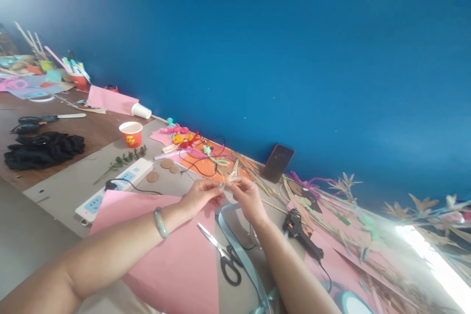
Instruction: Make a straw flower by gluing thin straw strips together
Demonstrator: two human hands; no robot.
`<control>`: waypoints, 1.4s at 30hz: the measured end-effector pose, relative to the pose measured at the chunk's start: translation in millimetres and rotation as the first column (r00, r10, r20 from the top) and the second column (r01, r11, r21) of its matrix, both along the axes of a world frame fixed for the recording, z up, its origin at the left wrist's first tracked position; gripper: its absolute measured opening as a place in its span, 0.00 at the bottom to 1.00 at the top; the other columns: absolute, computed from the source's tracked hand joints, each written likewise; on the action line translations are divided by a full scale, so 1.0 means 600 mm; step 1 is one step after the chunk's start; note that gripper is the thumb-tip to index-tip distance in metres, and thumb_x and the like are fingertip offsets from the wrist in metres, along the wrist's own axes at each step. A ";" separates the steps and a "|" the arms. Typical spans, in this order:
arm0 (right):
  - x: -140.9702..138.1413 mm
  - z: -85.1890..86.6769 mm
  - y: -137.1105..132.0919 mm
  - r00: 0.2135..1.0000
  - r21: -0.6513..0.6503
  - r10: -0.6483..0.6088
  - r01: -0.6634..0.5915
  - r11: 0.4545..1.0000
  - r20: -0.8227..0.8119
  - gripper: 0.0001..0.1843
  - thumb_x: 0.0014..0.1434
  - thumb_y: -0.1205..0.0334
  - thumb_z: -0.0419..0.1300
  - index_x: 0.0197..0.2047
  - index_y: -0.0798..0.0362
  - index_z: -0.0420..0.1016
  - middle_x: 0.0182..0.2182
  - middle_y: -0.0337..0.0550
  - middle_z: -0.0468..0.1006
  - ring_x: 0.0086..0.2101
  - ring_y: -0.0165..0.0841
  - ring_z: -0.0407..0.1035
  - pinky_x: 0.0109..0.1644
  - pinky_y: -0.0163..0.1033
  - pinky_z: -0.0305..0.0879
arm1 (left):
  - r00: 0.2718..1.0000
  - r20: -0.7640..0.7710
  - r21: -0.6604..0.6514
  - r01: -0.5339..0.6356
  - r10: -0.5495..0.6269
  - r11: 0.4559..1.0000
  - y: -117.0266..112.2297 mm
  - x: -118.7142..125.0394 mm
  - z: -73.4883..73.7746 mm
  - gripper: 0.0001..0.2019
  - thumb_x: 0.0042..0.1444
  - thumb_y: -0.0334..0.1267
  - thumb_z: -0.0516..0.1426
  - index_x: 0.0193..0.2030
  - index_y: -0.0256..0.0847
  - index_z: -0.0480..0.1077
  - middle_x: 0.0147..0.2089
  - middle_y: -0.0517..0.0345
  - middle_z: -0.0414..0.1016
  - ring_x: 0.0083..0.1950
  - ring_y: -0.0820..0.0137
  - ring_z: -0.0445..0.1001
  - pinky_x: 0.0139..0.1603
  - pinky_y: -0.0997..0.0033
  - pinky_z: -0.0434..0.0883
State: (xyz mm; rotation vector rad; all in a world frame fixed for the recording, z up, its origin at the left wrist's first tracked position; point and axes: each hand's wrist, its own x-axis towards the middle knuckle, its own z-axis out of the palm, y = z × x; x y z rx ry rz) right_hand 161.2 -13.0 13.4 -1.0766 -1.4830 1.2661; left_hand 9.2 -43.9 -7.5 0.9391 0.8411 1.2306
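Observation:
My left hand (201,195), with a green bangle on its wrist, and my right hand (247,196) meet above the table, both pinching a small pale straw-like piece (231,172) between the fingertips. A light blue ribbon (239,250) runs down from under my right hand toward the near edge. Black-handled scissors (221,254) lie on a pink paper sheet (176,260) just below my hands. A black glue gun (300,230) rests to the right of my right wrist.
A white power strip (117,187) lies left of the pink sheet. A red paper cup (131,133), a tipped white cup (141,110), black cloth (42,149), a phone (278,162) leaning on the blue wall, coloured craft bits (191,144) and dried straw flowers (419,206) crowd the table.

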 end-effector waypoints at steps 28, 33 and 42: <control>-0.003 -0.009 -0.001 0.994 0.070 0.070 -0.076 0.995 0.085 0.11 0.52 0.54 0.65 0.32 0.53 0.75 0.31 0.42 0.76 0.25 0.28 0.65 0.25 0.33 0.58 | 0.983 -0.075 0.140 -0.153 0.165 0.978 0.000 -0.008 -0.009 0.12 0.52 0.43 0.61 0.35 0.35 0.75 0.30 0.56 0.75 0.28 0.71 0.75 0.32 0.71 0.74; 0.001 0.004 0.002 0.994 0.069 0.043 -0.050 0.996 0.101 0.10 0.52 0.55 0.65 0.31 0.54 0.76 0.30 0.42 0.78 0.30 0.32 0.70 0.34 0.36 0.65 | 0.984 -0.085 0.113 -0.146 0.156 0.983 0.001 -0.008 -0.013 0.11 0.51 0.43 0.62 0.34 0.35 0.76 0.28 0.56 0.75 0.28 0.71 0.75 0.32 0.71 0.74; 0.082 0.161 0.013 0.937 0.317 -0.302 0.236 0.918 0.178 0.21 0.54 0.49 0.63 0.47 0.53 0.75 0.41 0.48 0.81 0.43 0.39 0.73 0.50 0.47 0.66 | 0.975 -0.088 -0.025 -0.205 0.202 0.978 0.009 -0.016 -0.021 0.13 0.46 0.46 0.63 0.30 0.35 0.75 0.24 0.57 0.74 0.26 0.72 0.73 0.31 0.73 0.71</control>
